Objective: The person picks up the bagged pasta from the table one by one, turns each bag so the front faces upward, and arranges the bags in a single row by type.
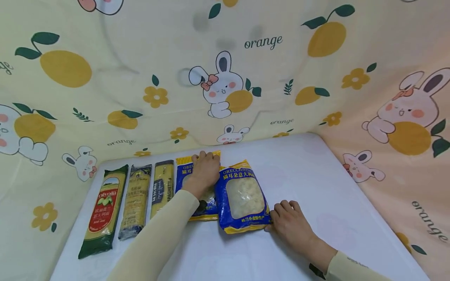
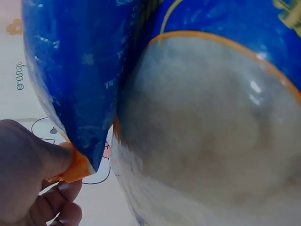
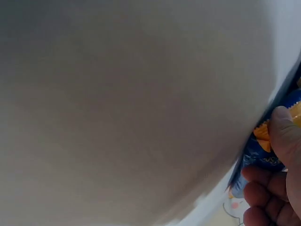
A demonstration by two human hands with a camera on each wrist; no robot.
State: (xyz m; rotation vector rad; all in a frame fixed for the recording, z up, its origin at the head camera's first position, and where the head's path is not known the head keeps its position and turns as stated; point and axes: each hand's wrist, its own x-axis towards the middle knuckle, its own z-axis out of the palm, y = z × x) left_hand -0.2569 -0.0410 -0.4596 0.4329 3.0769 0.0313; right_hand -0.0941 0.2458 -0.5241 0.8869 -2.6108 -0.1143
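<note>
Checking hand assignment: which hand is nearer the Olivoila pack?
Left. The left hand rests on a blue orecchiette bag, three packs right of the Olivoila pack; the right hand is farther right, at the other blue bag's corner.

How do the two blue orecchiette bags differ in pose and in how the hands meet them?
The right orecchiette bag lies tilted and fully in view, overlapping the left orecchiette bag, which sits straight in the row beside the spaghetti pack and is largely covered. The left hand rests on top of the left bag; the right hand holds the right bag's lower corner. Both are blue with yellow trim and a clear window.
</note>
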